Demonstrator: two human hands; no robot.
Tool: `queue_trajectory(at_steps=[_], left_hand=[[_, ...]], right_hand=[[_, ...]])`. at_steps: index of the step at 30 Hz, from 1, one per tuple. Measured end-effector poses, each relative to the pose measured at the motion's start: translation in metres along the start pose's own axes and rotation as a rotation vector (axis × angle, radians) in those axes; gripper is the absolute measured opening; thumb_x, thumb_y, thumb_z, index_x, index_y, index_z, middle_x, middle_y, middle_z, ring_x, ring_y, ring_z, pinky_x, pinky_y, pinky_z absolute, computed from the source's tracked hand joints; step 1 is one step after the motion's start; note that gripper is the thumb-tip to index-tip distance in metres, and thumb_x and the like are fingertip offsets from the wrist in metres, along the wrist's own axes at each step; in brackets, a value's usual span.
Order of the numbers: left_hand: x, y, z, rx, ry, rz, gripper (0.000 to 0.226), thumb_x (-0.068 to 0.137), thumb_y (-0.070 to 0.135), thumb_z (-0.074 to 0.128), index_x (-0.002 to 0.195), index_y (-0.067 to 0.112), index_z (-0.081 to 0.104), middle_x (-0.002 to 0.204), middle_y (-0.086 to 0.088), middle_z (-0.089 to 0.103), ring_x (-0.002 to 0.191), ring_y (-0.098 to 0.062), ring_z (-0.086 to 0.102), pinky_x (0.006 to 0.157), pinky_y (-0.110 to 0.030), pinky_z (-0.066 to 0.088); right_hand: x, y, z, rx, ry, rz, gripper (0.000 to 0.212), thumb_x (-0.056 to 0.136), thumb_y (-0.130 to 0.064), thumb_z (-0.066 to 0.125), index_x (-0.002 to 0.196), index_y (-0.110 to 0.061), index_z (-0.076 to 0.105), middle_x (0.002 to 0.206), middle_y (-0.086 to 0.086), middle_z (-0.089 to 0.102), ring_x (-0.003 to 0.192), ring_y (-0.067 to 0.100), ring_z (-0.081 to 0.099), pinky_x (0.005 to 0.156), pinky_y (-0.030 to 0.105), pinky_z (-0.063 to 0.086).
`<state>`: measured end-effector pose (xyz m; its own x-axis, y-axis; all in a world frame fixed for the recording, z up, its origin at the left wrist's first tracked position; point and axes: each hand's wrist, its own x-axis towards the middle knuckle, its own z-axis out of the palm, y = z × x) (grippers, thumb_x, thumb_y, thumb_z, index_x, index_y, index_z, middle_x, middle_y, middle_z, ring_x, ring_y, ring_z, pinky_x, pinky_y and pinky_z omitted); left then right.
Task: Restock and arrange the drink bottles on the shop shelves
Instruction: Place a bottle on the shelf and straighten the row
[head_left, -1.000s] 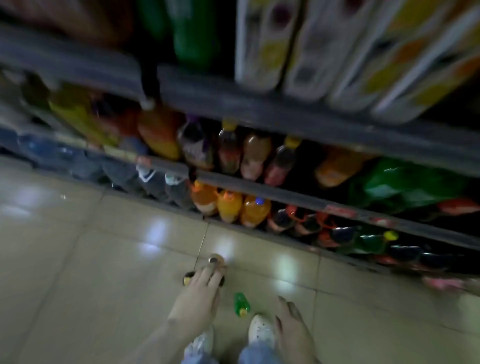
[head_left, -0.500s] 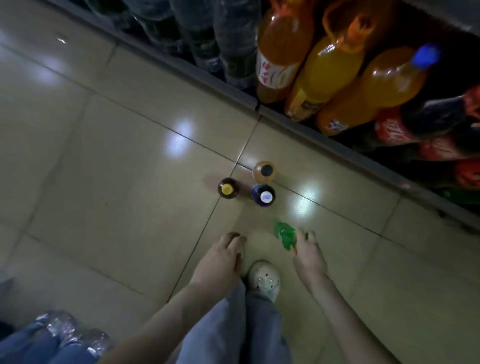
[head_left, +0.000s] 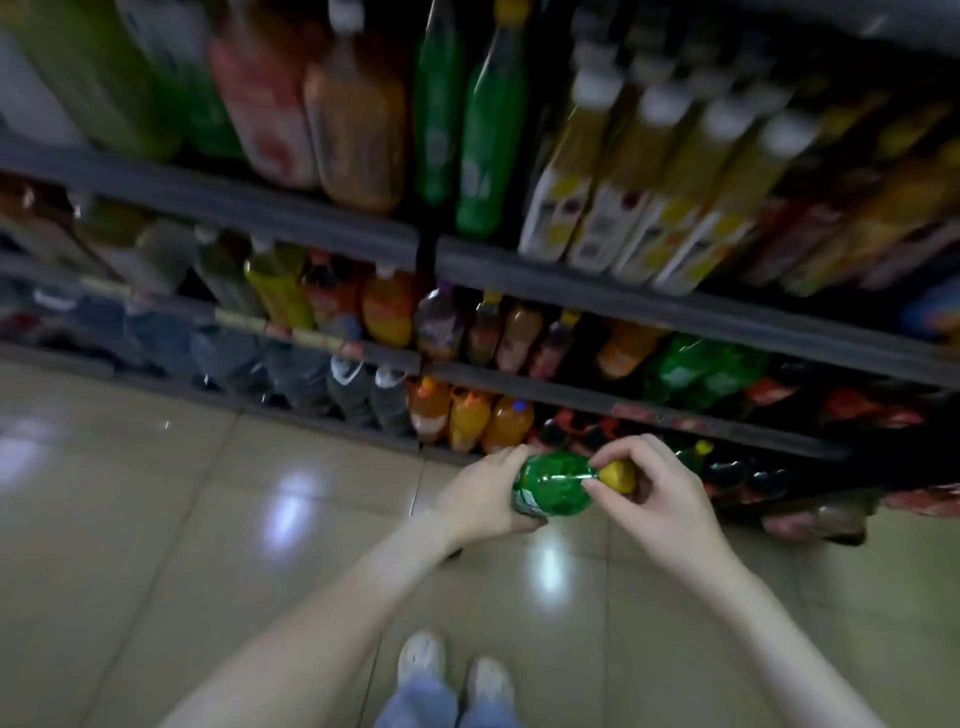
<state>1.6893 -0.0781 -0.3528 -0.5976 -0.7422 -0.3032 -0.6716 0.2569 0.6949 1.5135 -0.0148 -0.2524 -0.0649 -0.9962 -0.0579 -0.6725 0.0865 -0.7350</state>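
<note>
View: a shop aisle is seen from above, looking down past two bare forearms to stocked shelves (head_left: 675, 312); much of the picture is dim and blurred.
Green bottle: a small green bottle (head_left: 553, 483) with a yellow cap (head_left: 618, 475) is held on its side above the floor, in front of the lowest shelf, cap pointing right. It is not on any shelf.
Left hand: the left hand (head_left: 483, 499) is wrapped round the bottle's body, fingers curled over its top.
Right hand: the right hand (head_left: 654, 493) is closed at the neck, with thumb and fingertips pinching beside the cap.
Shelves: several tiers are shown, crowded with bottles. Orange bottles (head_left: 467, 415) stand on the lowest tier, just behind the hands. A cluster of green bottles (head_left: 701, 364) is seen one tier up to the right.
Floor: pale glossy tiles (head_left: 208, 519) with lamp reflections; light shoes (head_left: 421, 654) are seen at the bottom edge.
Done so far: most shelves appear filled, and one bottle has been taken in hand.
Left to do: this bottle is judged to be awaiting a slot, probably among matching green ones. Gaps cannot be made out in the blur.
</note>
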Motion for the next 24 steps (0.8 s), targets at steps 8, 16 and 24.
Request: queue_trajectory(at_steps=[8,16,24], left_hand=[[-0.007,0.17,-0.128,-0.046,0.295,0.328,0.057,0.064,0.051,0.076,0.112,0.034,0.05,0.099,0.014,0.067,0.092,-0.008,0.063,0.077,-0.028,0.05],[0.02,0.312,-0.151,0.215,0.452,0.631,0.061,0.067,0.049,0.071,0.121,0.028,0.049,0.103,0.008,0.067,0.096,-0.015,0.062,0.078,-0.032,0.049],[0.083,0.423,-0.145,0.174,0.435,0.788,0.072,0.076,0.047,0.072,0.138,0.032,0.039,0.132,0.015,0.052,0.119,-0.001,0.048,0.097,-0.028,0.043]], right_hand=[[0.001,-0.069,-0.117,0.225,0.195,-0.038,0.058,0.072,-0.023,0.083,0.113,-0.047,0.05,0.115,-0.023,0.06,0.103,-0.007,0.058,0.095,0.027,0.048],[0.005,-0.065,-0.21,0.368,0.509,-0.103,0.057,0.055,-0.034,0.087,0.105,-0.014,0.068,0.098,-0.006,0.073,0.092,0.004,0.068,0.081,0.022,0.051],[0.014,-0.021,-0.342,0.243,0.791,-0.286,0.035,0.064,-0.015,0.086,0.089,-0.03,0.067,0.081,-0.021,0.069,0.083,-0.011,0.063,0.07,0.003,0.044]])
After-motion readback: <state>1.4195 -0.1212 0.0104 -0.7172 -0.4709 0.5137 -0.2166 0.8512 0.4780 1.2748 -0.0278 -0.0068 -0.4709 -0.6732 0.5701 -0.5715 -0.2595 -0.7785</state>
